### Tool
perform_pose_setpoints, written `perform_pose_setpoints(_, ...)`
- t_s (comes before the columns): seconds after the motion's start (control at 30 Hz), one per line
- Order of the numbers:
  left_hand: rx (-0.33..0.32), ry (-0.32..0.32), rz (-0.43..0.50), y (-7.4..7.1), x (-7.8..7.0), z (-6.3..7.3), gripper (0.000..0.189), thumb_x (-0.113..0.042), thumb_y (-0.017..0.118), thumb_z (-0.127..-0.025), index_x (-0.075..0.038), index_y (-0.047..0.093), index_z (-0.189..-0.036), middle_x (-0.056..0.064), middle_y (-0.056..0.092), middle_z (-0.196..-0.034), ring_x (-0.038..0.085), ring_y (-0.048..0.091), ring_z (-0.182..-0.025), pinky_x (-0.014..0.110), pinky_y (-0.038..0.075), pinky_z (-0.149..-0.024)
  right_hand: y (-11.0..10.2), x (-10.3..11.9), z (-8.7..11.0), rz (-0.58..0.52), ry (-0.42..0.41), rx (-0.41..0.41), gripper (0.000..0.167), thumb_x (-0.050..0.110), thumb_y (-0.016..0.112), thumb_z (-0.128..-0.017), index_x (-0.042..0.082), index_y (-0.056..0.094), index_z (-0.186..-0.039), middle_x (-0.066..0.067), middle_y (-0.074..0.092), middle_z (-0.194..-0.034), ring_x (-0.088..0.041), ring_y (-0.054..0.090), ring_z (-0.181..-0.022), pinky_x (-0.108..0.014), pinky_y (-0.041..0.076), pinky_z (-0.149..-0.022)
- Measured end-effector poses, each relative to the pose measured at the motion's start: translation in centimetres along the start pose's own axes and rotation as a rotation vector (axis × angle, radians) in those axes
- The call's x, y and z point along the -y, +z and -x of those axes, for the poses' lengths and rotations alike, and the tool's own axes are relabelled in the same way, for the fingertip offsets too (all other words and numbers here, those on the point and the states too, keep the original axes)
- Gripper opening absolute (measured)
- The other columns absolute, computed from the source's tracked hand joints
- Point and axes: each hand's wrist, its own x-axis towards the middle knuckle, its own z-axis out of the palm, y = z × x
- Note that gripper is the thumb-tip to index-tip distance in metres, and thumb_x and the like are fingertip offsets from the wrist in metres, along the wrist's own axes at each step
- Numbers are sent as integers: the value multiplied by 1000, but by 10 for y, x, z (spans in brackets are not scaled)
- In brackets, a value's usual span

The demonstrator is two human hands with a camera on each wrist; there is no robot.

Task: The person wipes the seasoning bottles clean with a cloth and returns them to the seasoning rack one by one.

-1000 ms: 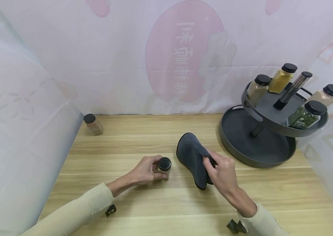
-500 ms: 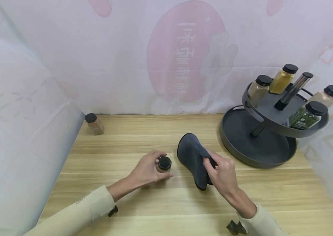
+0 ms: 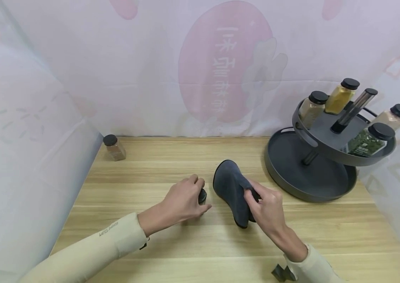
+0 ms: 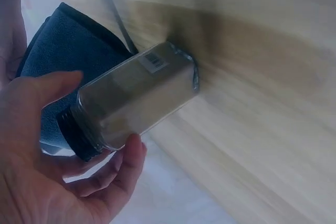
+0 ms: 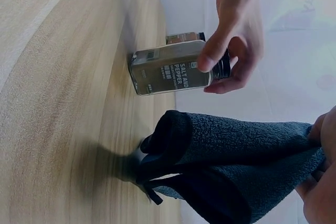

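A clear salt and pepper spice jar (image 5: 170, 69) with a black cap stands upright on the table. My left hand (image 3: 184, 199) is around its upper part, hiding most of the jar in the head view. In the left wrist view a small gap shows between the thumb (image 4: 60, 86) and the jar, while a fingertip meets its other side. A folded dark blue-grey cloth (image 3: 229, 184) hangs from my right hand (image 3: 267, 204), which pinches it at the right of the jar. The cloth and jar are apart.
A second spice jar (image 3: 115, 148) stands at the table's back left corner. At right is a two-tier dark grey rack; several spice jars, one with yellow powder (image 3: 341, 98), stand on its upper tray (image 3: 330, 139). The lower tray (image 3: 292, 161) sits on the table (image 3: 171, 157).
My left hand has loosened from the jar, its thumb and fingers spreading, and moved slightly right and further over it. The right hand and cloth have barely moved.
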Motion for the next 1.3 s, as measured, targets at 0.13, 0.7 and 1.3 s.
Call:
perform_pose_setpoints(0.13, 48, 4, -75, -2, -4, -3, 54, -54, 83, -86, -8, 67, -110, 3, 57, -93, 18, 56, -73, 34, 52, -58, 0, 0, 1, -3, -4, -4, 28, -6, 67, -87, 1, 81, -110, -13, 81, -94, -17, 75, -75, -15, 56, -62)
perform_pose_setpoints(0.7, 132, -22, -101, -1, -10, -16, 41, -45, 84, -88, -7, 68, -89, -1, 54, -68, 14, 46, -56, 30, 42, -48, 0, -1, 2, 0, 0, 1, 27, -6, 68, -87, -2, 81, -111, -15, 81, -95, -19, 76, -77, -17, 57, -61)
perform_pose_setpoints(1.3, 93, 40, 65, -9, -8, -17, 47, -4, 74, -79, -18, 33, -59, -10, 24, -58, 9, 24, -55, 26, 25, -47, 0, -2, 1, -14, -5, 6, 30, -10, 67, -87, -1, 80, -113, -16, 80, -102, -26, 79, -85, -18, 59, -68)
